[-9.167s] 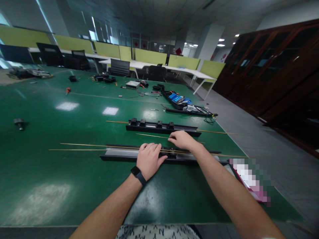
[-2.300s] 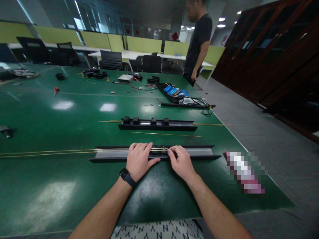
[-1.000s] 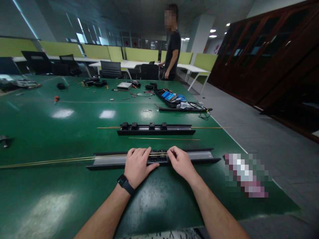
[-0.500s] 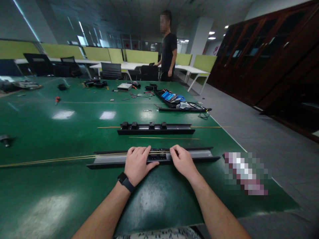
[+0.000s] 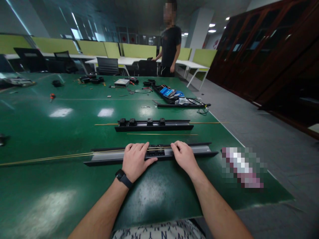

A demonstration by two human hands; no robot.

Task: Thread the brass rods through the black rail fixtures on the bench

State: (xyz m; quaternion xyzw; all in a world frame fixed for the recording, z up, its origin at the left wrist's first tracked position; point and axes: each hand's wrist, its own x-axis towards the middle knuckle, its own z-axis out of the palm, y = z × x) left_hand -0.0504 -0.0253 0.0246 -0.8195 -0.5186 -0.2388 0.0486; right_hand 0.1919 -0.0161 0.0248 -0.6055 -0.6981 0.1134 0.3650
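Note:
A long black channel (image 5: pixel 203 148) with a grey inner floor lies crosswise in front of me. My left hand (image 5: pixel 136 159) is wrapped over it, its thumb along the near wall and its fingers reaching the far side. Small black blocks (image 5: pixel 156 152) sit in the channel between my hands. Thin brass rods (image 5: pixel 74 155) run in from the left, pass under my left hand and over the blocks. At their right end, my right hand (image 5: pixel 183 156) pinches them between thumb and forefinger. Fingertips of both hands are partly hidden.
Beyond lies a second channel (image 5: pixel 174 127) with several black blocks and rods sticking out both ends. A loose rod (image 5: pixel 161 134) lies between the channels. An open tool bag (image 5: pixel 171 94) is farther back, a blurred-out item (image 5: pixel 243 167) at right. A person (image 5: pixel 170 46) stands beyond the table.
My right hand has shifted slightly to the right, away from the blocks, still pinching the rods. My left hand stays on the channel. The camera view has tilted slightly.

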